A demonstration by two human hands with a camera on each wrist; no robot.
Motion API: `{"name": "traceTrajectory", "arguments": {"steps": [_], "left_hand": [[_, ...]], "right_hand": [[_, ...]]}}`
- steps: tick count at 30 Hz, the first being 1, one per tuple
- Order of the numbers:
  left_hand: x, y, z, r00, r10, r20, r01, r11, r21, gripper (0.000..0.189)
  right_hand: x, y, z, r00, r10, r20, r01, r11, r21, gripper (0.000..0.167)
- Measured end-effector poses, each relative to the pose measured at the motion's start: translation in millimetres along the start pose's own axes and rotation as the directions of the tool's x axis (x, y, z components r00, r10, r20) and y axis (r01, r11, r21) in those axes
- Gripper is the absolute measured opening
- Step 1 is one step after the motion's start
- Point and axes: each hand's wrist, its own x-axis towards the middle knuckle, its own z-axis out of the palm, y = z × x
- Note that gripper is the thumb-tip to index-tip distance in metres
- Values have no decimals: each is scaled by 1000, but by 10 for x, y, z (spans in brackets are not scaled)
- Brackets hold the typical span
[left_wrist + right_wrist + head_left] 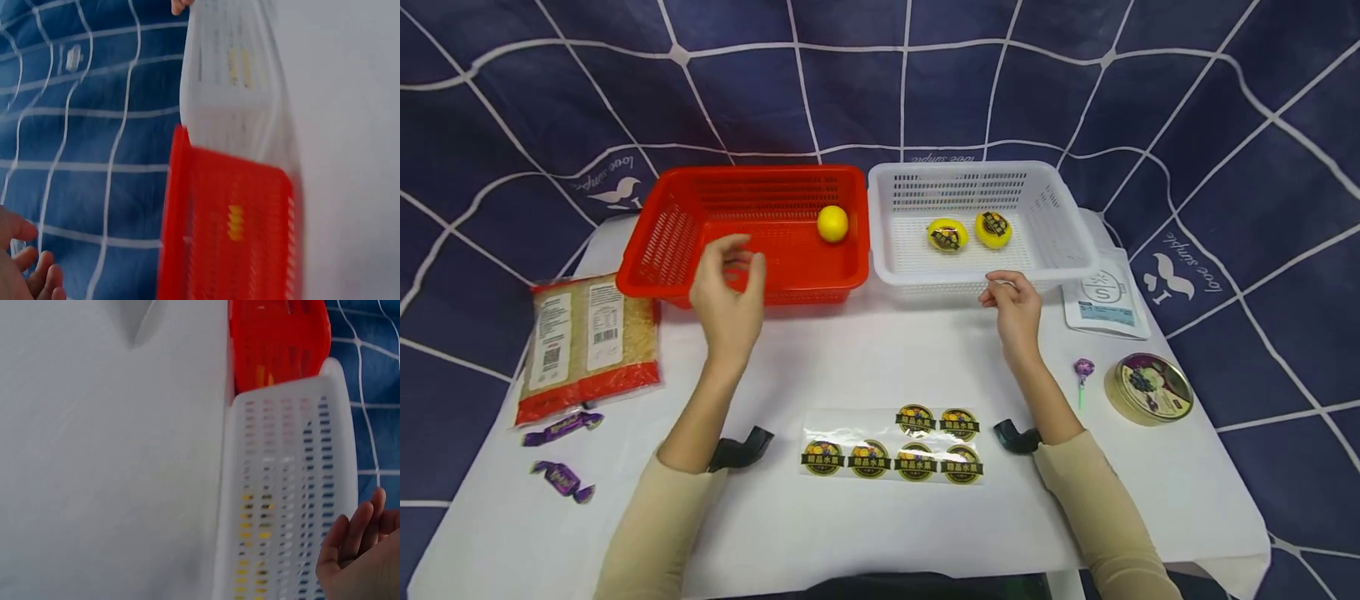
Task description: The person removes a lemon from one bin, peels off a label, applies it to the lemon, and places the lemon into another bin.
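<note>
My left hand (727, 296) hovers over the front left rim of a red basket (745, 293), its fingers loosely bent and nothing between them. Inside that basket, toward the right, lies one yellow lemon (832, 224) with no sticker showing. Just in front of the white basket (917, 279) is my right hand (1017, 312), fingers relaxed and holding nothing visible; whether it touches the rim I cannot tell. Two lemons with black stickers, one on the left (947, 235) and one on the right (993, 229), lie in the white basket. A sheet of round fruit stickers (850, 421) lies near the table's front.
At the left are a bag of rice-like grain (572, 333) and two purple-wrapped candies, one higher (562, 429) and one lower (562, 481). To the right stand a round tin (1148, 388), a lollipop (1083, 369) and a white pouch (1105, 300). A blue checked cloth (880, 92) hangs behind.
</note>
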Motion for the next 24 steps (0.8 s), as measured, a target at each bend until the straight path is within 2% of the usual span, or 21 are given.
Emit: {"name": "traceTrajectory", "arguments": {"steps": [1, 2, 3, 5, 7, 8, 11, 13, 14, 17, 19, 21, 24], "left_hand": [[-38, -78, -104, 996, -78, -45, 79, 997, 13, 21], [-74, -158, -191, 984, -156, -80, 158, 987, 18, 23], [-111, -240, -262, 968, -228, -103, 232, 972, 24, 26], [-177, -398, -354, 931, -348, -110, 354, 935, 36, 33], [-241, -533, -384, 895, -441, -63, 444, 895, 39, 42], [-270, -586, -381, 882, -470, -23, 471, 881, 35, 46], [-330, -713, -306, 855, -507, 110, 514, 857, -38, 52], [-347, -775, -228, 849, -503, 163, 525, 838, -151, 52], [-352, -801, -191, 852, -495, 170, 522, 828, -205, 50], [-371, -889, -106, 864, -481, 148, 502, 797, -336, 46], [-384, -936, -74, 866, -483, 131, 491, 770, -408, 43], [-383, -961, -53, 865, -487, 123, 479, 726, -493, 38], [-360, -957, -31, 860, -500, 106, 443, 626, -642, 33]], "right_hand": [[-23, -34, 43, 999, -20, 35, 21, 1000, -22, 8], [-47, -79, 89, 997, -40, 73, 43, 998, -39, 8], [-72, -141, 144, 992, -62, 110, 69, 996, -56, 9], [-114, -282, 273, 978, -101, 181, 117, 990, -79, 10], [-143, -428, 431, 962, -128, 242, 158, 982, -106, 13], [-151, -496, 525, 954, -139, 264, 175, 978, -118, 14], [-119, -629, 834, 937, -156, 312, 207, 969, -137, 18], [-49, -644, 1058, 931, -158, 329, 209, 970, -126, 20], [-5, -630, 1177, 929, -156, 335, 205, 972, -115, 22], [117, -548, 1527, 928, -142, 345, 189, 976, -107, 26], [195, -475, 1747, 928, -124, 351, 179, 975, -128, 31], [258, -437, 1948, 927, -102, 361, 175, 969, -176, 36], [385, -365, 2204, 923, -65, 380, 185, 940, -288, 46]]}}
